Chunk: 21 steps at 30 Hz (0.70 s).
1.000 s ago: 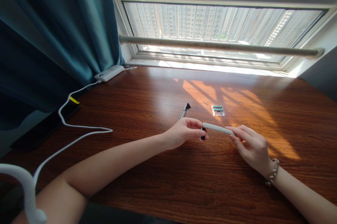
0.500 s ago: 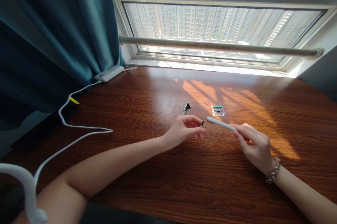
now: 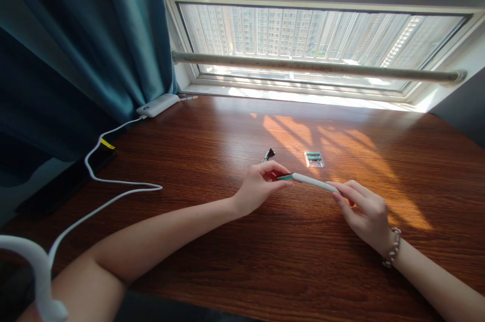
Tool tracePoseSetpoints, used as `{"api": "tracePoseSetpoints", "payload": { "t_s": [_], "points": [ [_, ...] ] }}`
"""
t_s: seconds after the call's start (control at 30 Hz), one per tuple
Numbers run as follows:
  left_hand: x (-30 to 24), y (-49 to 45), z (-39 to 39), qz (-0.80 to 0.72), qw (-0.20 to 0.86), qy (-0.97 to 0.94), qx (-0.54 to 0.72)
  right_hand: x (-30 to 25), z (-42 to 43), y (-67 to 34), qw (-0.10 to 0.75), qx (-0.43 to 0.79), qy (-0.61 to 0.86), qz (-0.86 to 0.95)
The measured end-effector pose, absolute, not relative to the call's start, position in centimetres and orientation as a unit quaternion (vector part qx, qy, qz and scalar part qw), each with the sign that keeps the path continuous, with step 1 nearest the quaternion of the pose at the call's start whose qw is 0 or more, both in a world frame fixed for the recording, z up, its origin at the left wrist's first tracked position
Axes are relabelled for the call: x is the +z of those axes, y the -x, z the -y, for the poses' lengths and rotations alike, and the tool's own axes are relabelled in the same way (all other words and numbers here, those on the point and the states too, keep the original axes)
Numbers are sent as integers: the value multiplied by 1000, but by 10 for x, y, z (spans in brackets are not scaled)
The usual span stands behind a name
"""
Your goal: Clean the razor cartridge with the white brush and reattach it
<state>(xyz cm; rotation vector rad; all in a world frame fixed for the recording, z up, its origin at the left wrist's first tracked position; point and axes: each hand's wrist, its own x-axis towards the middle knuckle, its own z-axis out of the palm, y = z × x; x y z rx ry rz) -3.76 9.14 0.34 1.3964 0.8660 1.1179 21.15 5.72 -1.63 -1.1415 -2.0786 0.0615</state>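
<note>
One white curved tube [image 3: 41,271] sits nearest the camera at lower left, in front of the left upper arm. Next, brown wooden table [image 3: 265,261], bead-like bracelet [image 3: 394,247] on the right wrist. Right hand [image 3: 366,216] pinches the near end of a white handle [image 3: 316,182] between thumb and fingers, handle held above the table, slanting up to the left. Left hand [image 3: 257,188] has thumb and fingers closed on a small black-and-green cartridge [image 3: 285,177], its outer end now meeting the handle's tip; can't tell if the two are locked. Half a second ago there was a clear gap between them and the cartridge was tilted; a second ago a black piece hung upright at the tip. Now it lies nearly in line with the handle, green strip showing. Both hands stay in about the same spots. White cable [image 3: 159,188] loops over the table's left side, same as before. Just beyond the left hand, black-headed stick [image 3: 270,153] on the table, lower part hidden behind the hand. Right of it, clear case [image 3: 314,159] with green strips, unmoved. Farther back, white device [image 3: 159,105] joined to the cable, by blue curtain [image 3: 125,24]. Last, pale rail [image 3: 303,65] across the window [image 3: 303,29], buildings outside.
</note>
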Motion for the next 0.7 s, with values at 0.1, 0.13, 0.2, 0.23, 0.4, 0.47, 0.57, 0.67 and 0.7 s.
{"api": "tracePoseSetpoints", "payload": {
  "t_s": [0.1, 0.13, 0.2, 0.23, 0.4, 0.47, 0.57, 0.67, 0.7],
  "points": [
    [4, 39, -90, -376, 523, -608, 465, -15, -57, -212, 381, 25, 460, 802],
    [4, 39, -90, -376, 526, -607, 461, -15, -56, -212, 381, 28, 459, 802],
    [5, 39, -90, -376, 544, -595, 457, -14, -56, -212, 379, 33, 455, 805],
    [5, 38, -89, -376, 555, -586, 456, -13, -56, -212, 380, 35, 454, 805],
    [7, 38, -88, -385, 599, -547, 440, -13, -57, -211, 393, 46, 451, 800],
    [8, 38, -87, -386, 609, -536, 439, -13, -56, -211, 396, 53, 441, 804],
    [9, 38, -87, -377, 614, -528, 450, -13, -56, -211, 394, 51, 423, 814],
    [10, 38, -86, -367, 617, -527, 455, -13, -55, -212, 393, 36, 443, 805],
    [10, 38, -86, -366, 618, -526, 455, -12, -55, -212, 395, 33, 453, 798]
  ]
}}
